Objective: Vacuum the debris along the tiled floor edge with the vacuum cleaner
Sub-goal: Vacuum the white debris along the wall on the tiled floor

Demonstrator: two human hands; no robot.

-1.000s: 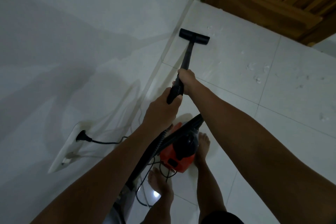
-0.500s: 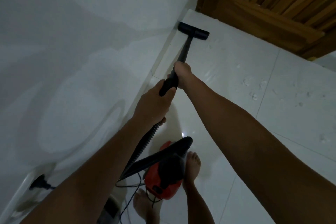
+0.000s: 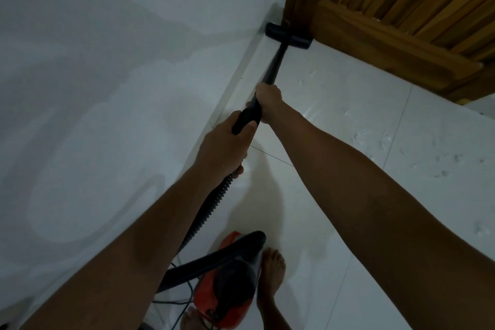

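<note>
The black floor nozzle (image 3: 288, 35) sits in the corner where the white wall meets the wooden door. Its black wand (image 3: 273, 68) runs back to my hands. My right hand (image 3: 268, 100) grips the wand further forward. Just behind it, my left hand (image 3: 226, 142) grips the wand's thicker rear end, where the ribbed hose (image 3: 211, 205) begins. The red and black vacuum body (image 3: 227, 289) hangs low between my arms, above my bare feet. White debris flecks (image 3: 360, 138) lie scattered on the white tiles to the right.
A white wall (image 3: 107, 88) fills the left side, its base meeting the tiled floor (image 3: 334, 104). The wooden door (image 3: 401, 21) closes off the far right corner. A black power cord (image 3: 174, 300) loops on the floor near my right foot (image 3: 272, 273).
The nozzle has slid forward along the wall edge into the corner by the door. I have stepped forward, so the wall socket and plug have left the view.
</note>
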